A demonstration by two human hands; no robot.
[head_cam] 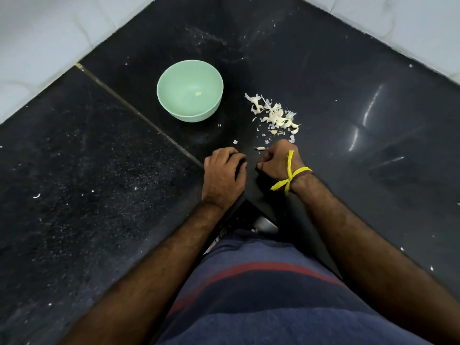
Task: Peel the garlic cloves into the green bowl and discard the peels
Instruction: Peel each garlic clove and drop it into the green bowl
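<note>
A pale green bowl [190, 90] stands on the black counter with one small peeled piece [198, 93] in its bottom. To its right lies a heap of garlic cloves and papery peels [275, 115]. A single clove [260, 148] rests just in front of my hands. My left hand [224, 175] and my right hand [278, 159] sit close together near the counter's inner corner, fingers curled inward toward each other. Whatever lies between the fingertips is hidden. A yellow thread is tied around my right wrist.
The black stone counter [99, 170] forms an L with a seam running diagonally past the bowl. White tiled walls [37, 33] border it at the back. Small white flecks are scattered on the left slab. My striped shirt fills the bottom.
</note>
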